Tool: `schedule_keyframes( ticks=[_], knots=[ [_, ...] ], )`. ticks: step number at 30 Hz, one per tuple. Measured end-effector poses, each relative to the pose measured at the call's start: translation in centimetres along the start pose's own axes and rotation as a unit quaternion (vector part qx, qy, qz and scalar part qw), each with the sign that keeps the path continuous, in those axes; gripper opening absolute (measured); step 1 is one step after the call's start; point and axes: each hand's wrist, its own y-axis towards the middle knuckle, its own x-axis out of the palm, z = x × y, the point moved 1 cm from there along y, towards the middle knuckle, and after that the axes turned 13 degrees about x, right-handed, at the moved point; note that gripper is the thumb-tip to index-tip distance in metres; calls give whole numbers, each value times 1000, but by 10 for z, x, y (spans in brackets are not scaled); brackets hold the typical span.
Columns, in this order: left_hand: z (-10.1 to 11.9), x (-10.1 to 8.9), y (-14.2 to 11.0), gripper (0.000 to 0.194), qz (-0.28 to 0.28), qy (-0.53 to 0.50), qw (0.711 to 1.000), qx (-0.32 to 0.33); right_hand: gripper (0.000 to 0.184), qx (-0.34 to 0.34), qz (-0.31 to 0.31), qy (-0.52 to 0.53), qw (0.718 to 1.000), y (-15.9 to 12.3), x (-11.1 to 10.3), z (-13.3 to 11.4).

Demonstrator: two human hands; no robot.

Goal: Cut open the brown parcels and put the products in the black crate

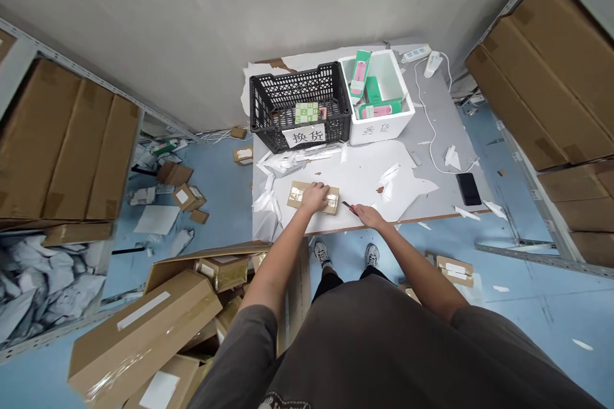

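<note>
A small flat cardboard box (pixel 297 195) with shiny clear tape lies on the white paper near the table's front edge. My left hand (pixel 315 197) lies across its middle, fingers curled over it and gripping it. In my right hand (pixel 367 215), just right of the box, is a red utility knife (pixel 351 208). Its dark blade points left toward the box and stays apart from it. The fingers of my right hand are wrapped round the handle.
Behind the box stand a black plastic crate (pixel 300 134) and a white foam box (pixel 381 131) holding green-and-pink packages. A phone (pixel 469 189) lies at the table's right, near a power strip (pixel 416 54). Cartons (pixel 144 332) fill a large box at lower left. Shelves with cartons flank both sides.
</note>
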Motion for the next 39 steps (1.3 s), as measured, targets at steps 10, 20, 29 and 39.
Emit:
schedule_keyframes(
  ticks=[10,20,29,39],
  knots=[
    [5,31,-10,58,27,20,999,40,38,-25,63,-120,991,7,-14,-23],
    [3,61,-23,59,96,-42,994,20,38,-143,97,-230,958,29,-29,-13],
    [1,59,-22,53,109,-45,992,35,37,-158,93,-221,958,38,-38,-8],
    [3,57,-24,55,113,-62,991,22,36,-120,95,-203,967,40,-52,3]
  ],
)
